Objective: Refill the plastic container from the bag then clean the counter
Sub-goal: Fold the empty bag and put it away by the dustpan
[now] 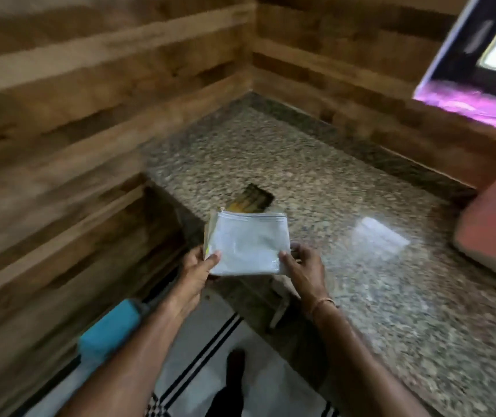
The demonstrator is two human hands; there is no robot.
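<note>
Bag (249,242), flat and whitish, is held over the near left edge of the granite counter (361,191), left hand (198,266) pinching its lower left corner and right hand (304,267) its lower right corner, thumbs on top.

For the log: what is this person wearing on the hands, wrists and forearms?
No sleeves show; both forearms are bare. The left hand and right hand have no gloves. A thin orange-gold band circles the right wrist; nothing visible is worn on the left wrist.
</note>
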